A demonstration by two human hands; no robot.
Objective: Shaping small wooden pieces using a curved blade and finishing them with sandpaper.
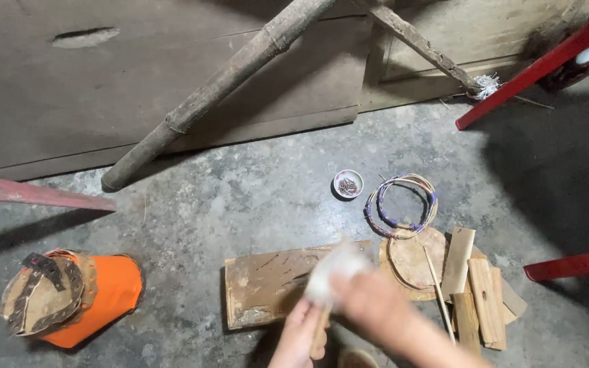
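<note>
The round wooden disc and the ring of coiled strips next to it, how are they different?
The round wooden disc is solid and plain brown; the ring of coiled strips is open in the middle, with grey floor showing through. The ring has purple wrapping on parts of it; the disc has none. A thin stick lies across the disc, while nothing lies on the ring. Both are round and lie flat, side by side.

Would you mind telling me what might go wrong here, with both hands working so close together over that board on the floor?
1. The right hand is blurred with motion right beside the left hand, which seems to hold a thin stick; a slip might hurt the fingers.
2. The small dish of tiny metal pieces sits open on the floor near the board; a stray knock might scatter them.
3. Loose wooden slats lie close by and could get nudged.
</note>
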